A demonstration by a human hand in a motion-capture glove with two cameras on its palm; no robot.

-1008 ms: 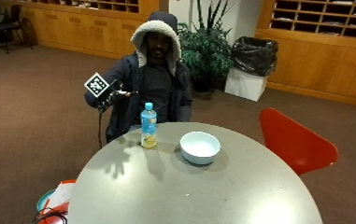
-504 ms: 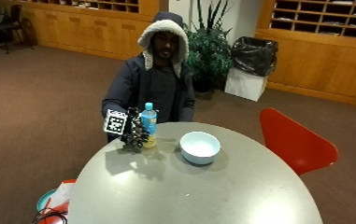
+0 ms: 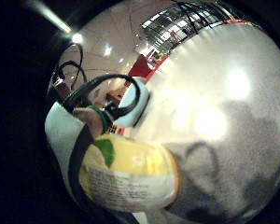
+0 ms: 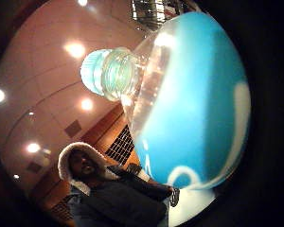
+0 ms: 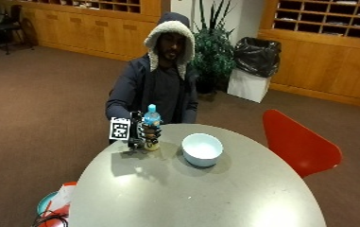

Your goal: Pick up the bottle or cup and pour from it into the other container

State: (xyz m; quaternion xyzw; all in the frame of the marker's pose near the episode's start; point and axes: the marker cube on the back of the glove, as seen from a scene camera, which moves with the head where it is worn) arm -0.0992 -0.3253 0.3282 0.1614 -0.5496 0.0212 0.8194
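Outside view: gloved right hand [image 5: 143, 137] wrapped around a bottle [image 5: 151, 134] with a blue cap, standing upright near the edge of a round grey table [image 5: 230, 198] — fingers curled round its body. White bowl [image 5: 202, 149] just beside it, apart. Red chair [image 5: 295, 144] beyond.

Little-finger palm view: yellow labelled base [image 3: 130, 175] close against the palm, bowl [image 3: 133, 100] behind.

Thumb palm view: blue label and ribbed cap [image 4: 106, 71] filling the frame — close to the palm.
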